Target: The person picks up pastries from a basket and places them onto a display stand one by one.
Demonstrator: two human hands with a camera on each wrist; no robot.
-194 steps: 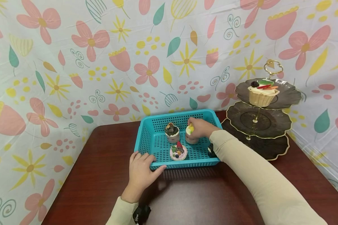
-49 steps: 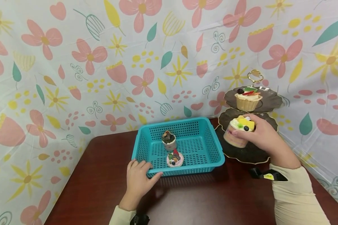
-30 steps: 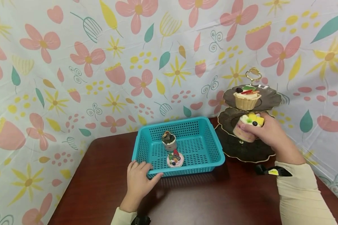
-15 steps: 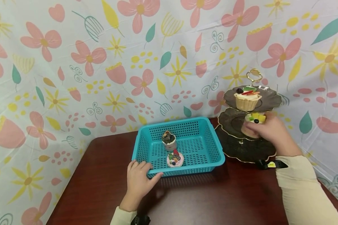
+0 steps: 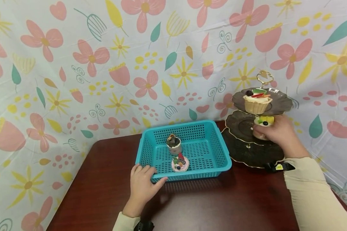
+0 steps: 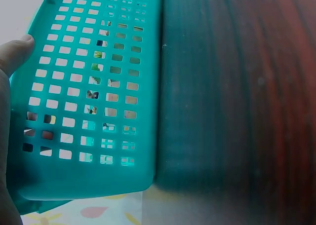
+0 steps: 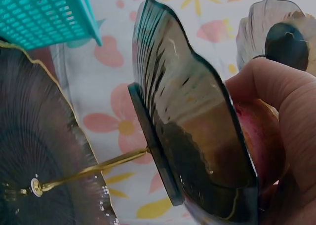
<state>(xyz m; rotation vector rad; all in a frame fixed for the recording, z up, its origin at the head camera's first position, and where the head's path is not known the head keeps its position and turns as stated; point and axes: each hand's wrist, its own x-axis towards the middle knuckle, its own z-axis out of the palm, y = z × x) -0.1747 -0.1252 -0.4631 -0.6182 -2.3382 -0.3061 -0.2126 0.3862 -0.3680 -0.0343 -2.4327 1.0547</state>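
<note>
The right hand [image 5: 280, 133] pinched the fruit cup [image 5: 260, 121] by the right edge of the stand's middle tier [image 5: 237, 126], contact unclear; the left hand [image 5: 143, 183] gripped the basket [image 5: 188, 176] by its near-left corner. A cupcake [image 5: 255, 106] already stood up top; a dark cup [image 5: 174, 148] and tart [image 5: 180, 166] were still basketed.

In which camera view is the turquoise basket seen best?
The head view: it shows almost the whole turquoise basket, the left hand covering part of the rim. Left wrist shows mainly one perforated wall, close up; right wrist, only a part at upper left.
</note>
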